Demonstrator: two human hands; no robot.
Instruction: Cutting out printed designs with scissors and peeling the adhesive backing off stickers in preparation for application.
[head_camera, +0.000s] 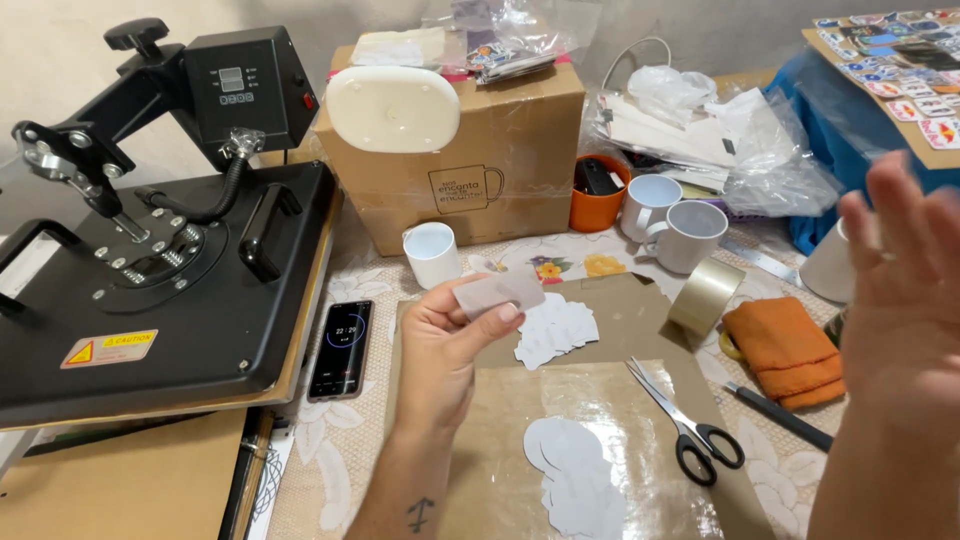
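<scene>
— Pinching a small pale cut-out (500, 293) in my left hand (440, 345), fingers clamped on it above the brown sheet (600, 400). Right hand (905, 290) raised, open, blurred.
— Risks?
— Thin piece could slip or crease; sweeping right could clip the white mugs (675, 220) or scissors (690, 425).

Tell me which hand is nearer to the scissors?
Left. The left hand holds a small paper piece just left of the scissors; the right hand is raised, open, further right.
</scene>
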